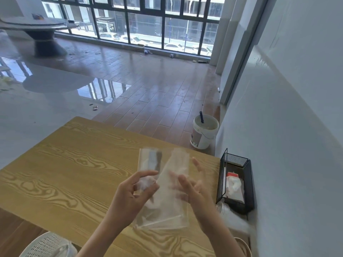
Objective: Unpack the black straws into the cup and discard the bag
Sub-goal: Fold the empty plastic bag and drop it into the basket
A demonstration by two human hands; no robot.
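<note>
In the head view, the clear bag [163, 193] stands between the hands above the counter [74, 173], long axis running up and away, the left hand [130, 191] pinching its crumpled lower part, the right hand [193, 186] spread loose just beside it, blurred; no straws or cup discernible.

No legible text anywhere.

Clear bags [167, 191] and right hand [193, 188] motion-blurred; straws unseen; white basket [46, 245] cut off.
</note>
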